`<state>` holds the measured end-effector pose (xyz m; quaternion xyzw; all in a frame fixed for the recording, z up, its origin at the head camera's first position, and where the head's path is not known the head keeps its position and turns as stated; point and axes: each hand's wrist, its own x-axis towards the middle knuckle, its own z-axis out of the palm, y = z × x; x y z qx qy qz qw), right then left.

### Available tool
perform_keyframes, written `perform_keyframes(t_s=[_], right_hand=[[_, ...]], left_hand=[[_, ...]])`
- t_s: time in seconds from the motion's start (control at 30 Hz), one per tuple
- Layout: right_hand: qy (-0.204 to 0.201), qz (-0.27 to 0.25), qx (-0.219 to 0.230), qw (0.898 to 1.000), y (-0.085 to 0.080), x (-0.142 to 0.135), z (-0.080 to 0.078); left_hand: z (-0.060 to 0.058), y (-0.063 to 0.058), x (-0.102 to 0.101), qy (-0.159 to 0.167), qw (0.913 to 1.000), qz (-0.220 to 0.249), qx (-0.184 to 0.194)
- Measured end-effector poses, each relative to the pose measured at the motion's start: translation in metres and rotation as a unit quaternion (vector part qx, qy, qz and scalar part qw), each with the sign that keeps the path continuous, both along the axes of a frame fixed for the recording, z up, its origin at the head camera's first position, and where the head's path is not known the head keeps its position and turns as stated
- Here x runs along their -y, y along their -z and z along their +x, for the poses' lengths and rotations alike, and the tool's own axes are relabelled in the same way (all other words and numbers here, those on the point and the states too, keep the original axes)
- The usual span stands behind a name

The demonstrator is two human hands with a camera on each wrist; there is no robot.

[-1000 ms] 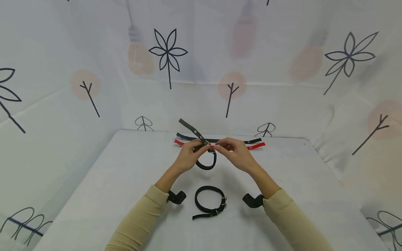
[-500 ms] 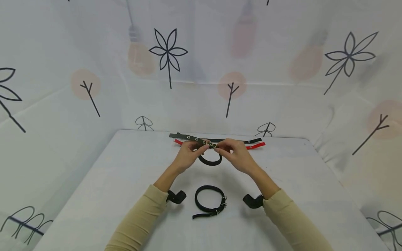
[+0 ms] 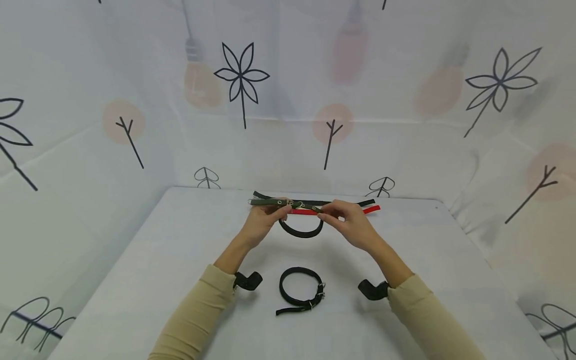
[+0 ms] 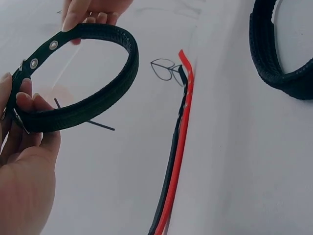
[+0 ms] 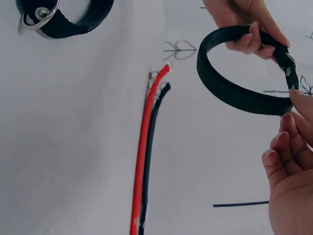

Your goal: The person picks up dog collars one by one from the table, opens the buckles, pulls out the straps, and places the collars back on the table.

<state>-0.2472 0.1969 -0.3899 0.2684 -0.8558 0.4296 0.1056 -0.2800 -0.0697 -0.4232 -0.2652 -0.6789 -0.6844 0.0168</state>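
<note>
A dark green collar [image 3: 301, 233] with metal eyelets hangs as a loop between both hands, above the far part of the table. Its buckle end is at the left hand [image 3: 263, 222], whose thumb and fingers pinch the band beside the metal fitting. On the other side, the right hand [image 3: 353, 226] pinches the band between thumb and fingertips. In the left wrist view the loop [image 4: 98, 110] is round, with eyelets showing along the stretch between the hands. From the right wrist, the padded band [image 5: 239, 100] shows its smooth outer face.
A black collar [image 3: 310, 302], buckled into a loop with its tail sticking out, lies on the white table [image 3: 189, 280] between the forearms. Behind the hands, a red collar [image 3: 371, 209] and another black collar [image 3: 366, 202] lie straight, side by side, near the back edge.
The green collar's free end has swung down from upright to level, lying leftward along the left hand. Both hands have drawn slightly apart, with the loop widening between them.
</note>
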Motion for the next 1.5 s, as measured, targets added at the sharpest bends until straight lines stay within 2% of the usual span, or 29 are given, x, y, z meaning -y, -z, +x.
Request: perform_keyframes(t_s=[0.33,0.57,0.77,1.0,1.27,1.5], right_hand=[[-0.036,0.017,-0.028,0.999,-0.009,0.013,-0.004],[-0.019,0.016,-0.007,1.000,-0.006,0.001,0.000],[-0.016,0.025,0.007,1.000,-0.006,-0.001,0.000],[-0.039,0.023,-0.029,0.999,-0.012,0.011,-0.002],[-0.020,0.029,-0.014,0.999,-0.007,0.001,-0.002],[-0.049,0.028,-0.038,0.998,-0.011,0.009,-0.004]], left_hand=[[0.002,-0.007,-0.012,0.043,0.9989,0.005,-0.015],[0.007,-0.007,-0.003,0.007,0.9999,0.008,0.007],[0.005,-0.007,-0.002,0.006,0.9999,0.007,0.010],[0.006,-0.006,-0.012,0.032,0.9994,-0.012,0.006],[0.006,-0.006,-0.007,0.011,0.9998,-0.006,0.018],[0.005,-0.006,-0.012,0.052,0.9986,-0.005,0.002]])
